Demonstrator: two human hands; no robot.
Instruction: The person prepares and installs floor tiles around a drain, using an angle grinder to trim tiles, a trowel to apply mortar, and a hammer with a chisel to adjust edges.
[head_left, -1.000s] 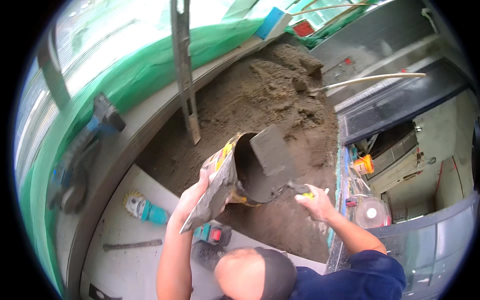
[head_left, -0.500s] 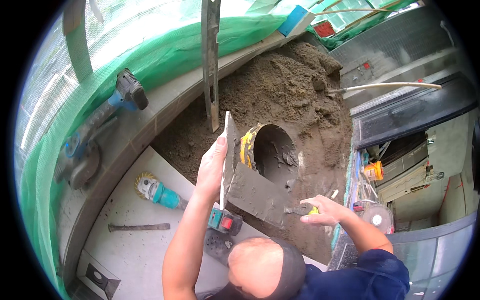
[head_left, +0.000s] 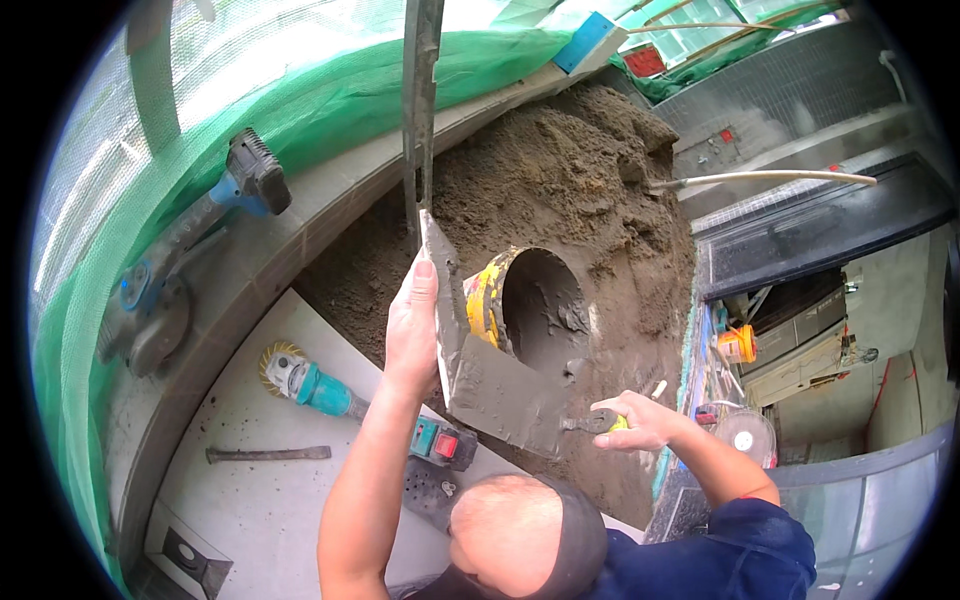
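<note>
A tile (head_left: 448,300) stands on edge in my left hand (head_left: 410,325), thumb along its near side and fingers mostly hidden behind it. Grey mortar coats the tile's right face. My right hand (head_left: 645,420) is closed round the yellow handle of a flat trowel (head_left: 505,400). The broad, mortar-smeared blade lies up against the coated face of the tile. Just beyond, a yellow bucket (head_left: 485,300) lies tipped in the heap, its mouth toward the right and wet grey mortar inside.
A heap of brown sandy mortar (head_left: 560,160) spreads ahead, with a long metal straightedge (head_left: 420,110) upright at its left. An angle grinder (head_left: 320,388) and a bar (head_left: 268,454) lie on the pale slab. A blue-black power tool (head_left: 240,190) rests on the ledge beside green netting (head_left: 330,110).
The whole view has shifted slightly left. The tile and my left hand have moved a little further left; the trowel blade stays against the tile.
</note>
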